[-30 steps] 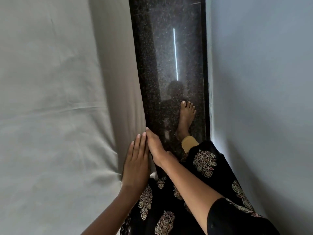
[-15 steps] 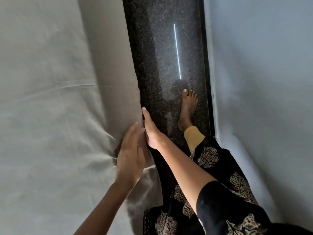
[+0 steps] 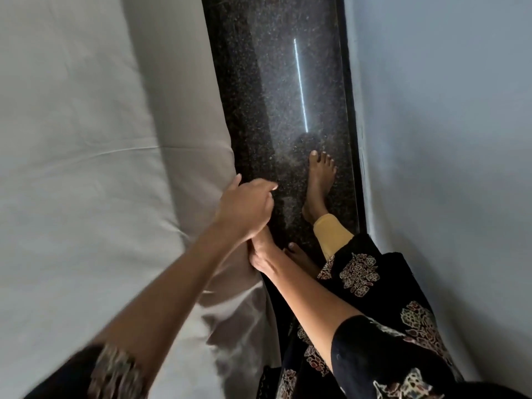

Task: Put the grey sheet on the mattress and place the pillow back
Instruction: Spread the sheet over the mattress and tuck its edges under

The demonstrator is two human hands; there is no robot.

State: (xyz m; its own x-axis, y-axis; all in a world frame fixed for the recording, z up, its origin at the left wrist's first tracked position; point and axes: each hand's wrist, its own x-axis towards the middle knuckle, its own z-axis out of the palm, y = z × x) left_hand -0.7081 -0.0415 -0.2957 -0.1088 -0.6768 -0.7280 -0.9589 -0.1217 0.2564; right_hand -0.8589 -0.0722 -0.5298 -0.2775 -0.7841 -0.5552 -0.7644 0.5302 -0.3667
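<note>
The grey sheet (image 3: 86, 197) covers the mattress on the left and hangs down its side (image 3: 184, 116) toward the floor. My left hand (image 3: 244, 205) is at the lower edge of that side, thumb against the sheet and fingers curled. The frame does not show whether they hold fabric. My right hand (image 3: 263, 254) lies just below it, pressed against the sheet at the mattress side, its fingertips hidden under my left wrist. Below my hands the sheet is bunched in loose folds (image 3: 230, 326). No pillow is in view.
A narrow strip of dark speckled floor (image 3: 282, 96) runs between the mattress and a pale wall (image 3: 431, 168) on the right. My bare feet (image 3: 319, 182) and patterned black clothing (image 3: 359, 277) fill that gap.
My left hand has moved from lying flat on the sheet to curling over the mattress's lower edge. My right hand has slipped beneath it, and I have stepped forward along the gap.
</note>
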